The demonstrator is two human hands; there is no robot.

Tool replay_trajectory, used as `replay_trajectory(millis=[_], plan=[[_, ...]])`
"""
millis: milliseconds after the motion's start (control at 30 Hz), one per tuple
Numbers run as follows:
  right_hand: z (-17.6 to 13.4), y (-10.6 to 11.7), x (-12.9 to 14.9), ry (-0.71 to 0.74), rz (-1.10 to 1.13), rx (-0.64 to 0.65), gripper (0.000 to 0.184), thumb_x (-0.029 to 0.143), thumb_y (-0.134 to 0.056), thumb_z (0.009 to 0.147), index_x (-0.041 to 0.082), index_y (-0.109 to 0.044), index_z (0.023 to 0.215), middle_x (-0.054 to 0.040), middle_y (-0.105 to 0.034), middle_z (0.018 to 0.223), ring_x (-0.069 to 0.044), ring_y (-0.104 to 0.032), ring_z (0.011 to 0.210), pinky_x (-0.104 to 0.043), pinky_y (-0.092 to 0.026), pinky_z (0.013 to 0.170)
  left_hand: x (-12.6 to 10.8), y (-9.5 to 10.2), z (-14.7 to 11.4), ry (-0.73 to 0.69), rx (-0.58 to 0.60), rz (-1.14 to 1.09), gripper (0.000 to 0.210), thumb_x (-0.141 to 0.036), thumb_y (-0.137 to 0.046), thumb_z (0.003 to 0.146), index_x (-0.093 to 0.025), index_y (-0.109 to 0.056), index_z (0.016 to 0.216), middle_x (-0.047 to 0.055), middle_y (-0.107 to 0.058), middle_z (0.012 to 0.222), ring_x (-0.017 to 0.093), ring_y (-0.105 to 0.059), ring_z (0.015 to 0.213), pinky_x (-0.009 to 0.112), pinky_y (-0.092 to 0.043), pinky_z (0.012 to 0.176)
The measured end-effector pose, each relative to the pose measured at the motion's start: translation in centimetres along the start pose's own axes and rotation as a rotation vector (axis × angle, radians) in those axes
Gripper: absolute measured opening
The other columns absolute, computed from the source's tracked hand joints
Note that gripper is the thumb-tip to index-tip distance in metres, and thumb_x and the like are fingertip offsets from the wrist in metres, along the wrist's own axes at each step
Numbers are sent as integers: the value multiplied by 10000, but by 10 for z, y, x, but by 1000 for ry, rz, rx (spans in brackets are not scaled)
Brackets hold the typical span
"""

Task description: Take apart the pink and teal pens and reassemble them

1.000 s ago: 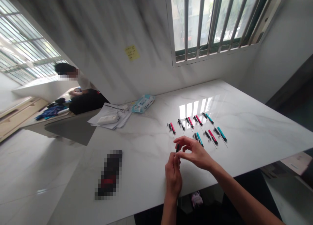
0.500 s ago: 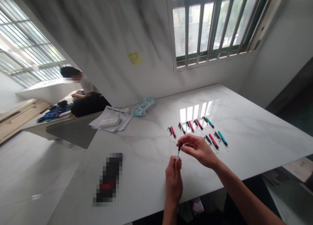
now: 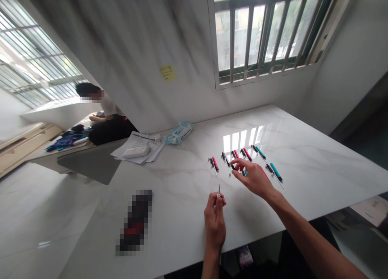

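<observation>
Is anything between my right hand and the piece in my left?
Nothing clearly blocks it: bare table shows between your right hand and the piece in your left hand. A small grey bit shows near the right hand; whether held or lying loose, I can't tell.

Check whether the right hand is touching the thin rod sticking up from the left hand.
Apart. The head view shows tabletop plainly between the thin rod, upright in the left hand, and the right hand.
</observation>
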State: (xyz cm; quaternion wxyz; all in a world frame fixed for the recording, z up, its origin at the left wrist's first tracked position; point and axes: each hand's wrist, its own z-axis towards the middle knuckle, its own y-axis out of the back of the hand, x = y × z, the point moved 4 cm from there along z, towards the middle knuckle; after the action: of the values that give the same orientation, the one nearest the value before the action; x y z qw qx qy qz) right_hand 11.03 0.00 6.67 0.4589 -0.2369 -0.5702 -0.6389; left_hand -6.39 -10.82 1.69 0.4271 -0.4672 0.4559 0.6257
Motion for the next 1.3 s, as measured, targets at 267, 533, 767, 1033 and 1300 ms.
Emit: replay_trajectory(millis=[267, 533, 767, 1033, 1300], plan=[[10, -27, -28, 37, -553, 123, 222, 247, -634, 959, 209, -721, 1159, -80, -775, 963, -279, -660, 990, -406, -461, 937, 7, 2, 1, -11, -29, -28, 331, -466, -426, 1061, -215, -534, 873, 12, -530, 819, 170, -524, 788, 272, -446, 797], [10, -27, -35, 43, -506, 128, 251, 239, -544, 1030, 201, -747, 1175, -101, -789, 1093, -277, -671, 1042, -426, -455, 988, 9, 2, 1, 15, -32, -33, 343, -467, -401, 1071, -217, -512, 864, 7, -521, 814, 167, -518, 783, 271, -434, 789], [-11, -21, -5, -26, 136, 269, 294, 441, -632, 979, 232, -794, 1107, -53, -791, 1045, -205, -683, 884, -354, -529, 821, 4, 4, 1, 25, -64, -11, 375, -490, -404, 1065, -217, -499, 827, -7, -480, 763, 154, -477, 722, 253, -429, 731], [-33, -54, 21, -78, 538, 259, 225, 414, -731, 900, 201, -804, 879, -31, -763, 878, -160, -622, 746, -284, -500, 704, 6, 0, -2, 35, 6, 33, 337, -500, -480, 1038, -204, -639, 1044, 23, -610, 835, 169, -564, 765, 264, -480, 736], [-37, -31, -1, -130, 450, -140, 353, 492, -602, 998, 202, -774, 1104, -76, -742, 1004, -212, -658, 884, -345, -529, 829, 12, 14, 4, 96, -232, -1, 380, -562, -659, 920, -183, -625, 899, -28, -534, 730, 111, -465, 615, 214, -435, 603]])
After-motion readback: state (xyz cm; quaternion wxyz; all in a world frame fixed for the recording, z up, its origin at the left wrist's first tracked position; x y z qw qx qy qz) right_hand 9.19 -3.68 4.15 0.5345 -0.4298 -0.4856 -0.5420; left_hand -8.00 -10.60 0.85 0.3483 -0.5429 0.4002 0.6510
